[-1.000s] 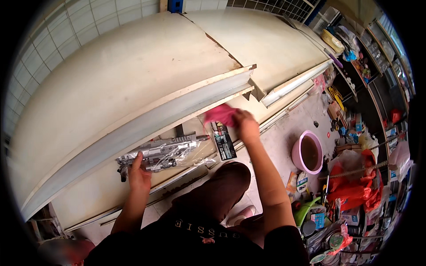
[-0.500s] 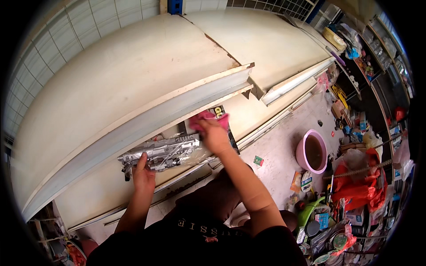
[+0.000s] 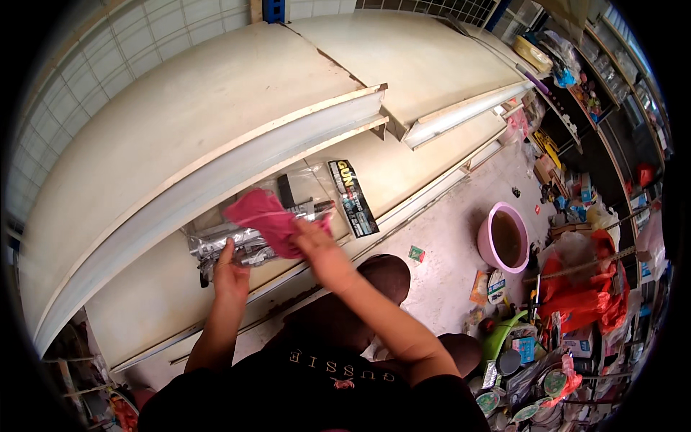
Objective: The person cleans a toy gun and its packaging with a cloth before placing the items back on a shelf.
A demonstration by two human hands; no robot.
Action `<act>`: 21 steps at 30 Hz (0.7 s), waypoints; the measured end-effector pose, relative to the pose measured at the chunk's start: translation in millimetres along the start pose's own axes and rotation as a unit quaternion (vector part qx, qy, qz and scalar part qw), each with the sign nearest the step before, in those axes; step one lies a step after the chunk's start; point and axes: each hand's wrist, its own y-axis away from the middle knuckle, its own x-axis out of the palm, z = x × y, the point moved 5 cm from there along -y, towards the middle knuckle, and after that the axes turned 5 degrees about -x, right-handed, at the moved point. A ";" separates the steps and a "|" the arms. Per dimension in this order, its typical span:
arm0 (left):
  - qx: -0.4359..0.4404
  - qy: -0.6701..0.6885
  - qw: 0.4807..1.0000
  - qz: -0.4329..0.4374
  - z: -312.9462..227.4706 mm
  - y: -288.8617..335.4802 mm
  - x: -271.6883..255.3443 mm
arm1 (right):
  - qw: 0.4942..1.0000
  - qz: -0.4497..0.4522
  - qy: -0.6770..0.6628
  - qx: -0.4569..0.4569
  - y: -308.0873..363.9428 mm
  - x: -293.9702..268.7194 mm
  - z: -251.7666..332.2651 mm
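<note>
A silver toy gun in a clear plastic bag (image 3: 209, 241) lies on the lower cream shelf, with a black printed header card (image 3: 354, 199) at its right end. My left hand (image 3: 230, 277) grips the bag's near left edge, thumb on top and fingers mostly hidden beneath. In my right hand (image 3: 324, 252) is a pink cloth (image 3: 263, 216), spread over the middle of the bag and hiding part of the toy. The cloth touches the plastic.
An upper shelf board (image 3: 216, 101) with a metal front lip (image 3: 237, 169) overhangs the bag's far side. On the floor to the right stands a pink basin (image 3: 484, 237) of murky water. Beyond it lie heaped goods and red plastic bags (image 3: 586, 288).
My right hand has drawn the pink cloth left and nearer, from the header card onto the bag's middle. The card is now uncovered. My left hand keeps its hold.
</note>
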 end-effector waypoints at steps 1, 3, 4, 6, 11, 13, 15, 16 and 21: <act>0.007 0.007 1.000 0.000 -0.4 -0.7 -6.2 | 0.998 0.003 0.039 0.039 4.9 -6.2 -16.8; -0.005 -0.004 1.000 -0.005 0.0 -1.9 -6.4 | 0.989 -0.032 0.130 0.058 15.5 -34.9 -58.3; -0.011 0.001 1.000 -0.018 1.4 -3.2 -5.7 | 0.984 -0.012 0.121 0.132 18.2 -49.8 -83.8; -0.024 -0.008 0.999 -0.035 5.2 -7.5 -8.0 | 0.952 -0.043 0.142 0.267 29.1 -94.9 -123.6; 0.001 0.015 0.999 -0.036 5.4 -6.4 -7.3 | 0.960 -0.185 -0.021 0.209 -5.5 -115.9 -78.7; -0.004 0.018 0.999 -0.028 12.5 -9.9 -3.7 | 0.986 -0.137 -0.002 0.097 -10.6 -63.5 -43.0; 0.017 0.057 0.998 0.015 12.4 -11.9 1.6 | 0.999 -0.045 -0.004 -0.017 -15.9 -24.4 1.9; 0.021 0.060 0.998 0.013 13.2 -12.3 2.3 | 0.999 -0.043 -0.006 -0.022 -13.7 -20.9 -7.3; 0.004 0.058 0.998 0.009 26.9 -4.7 20.5 | 0.957 -0.024 0.060 0.283 13.2 -84.2 -106.4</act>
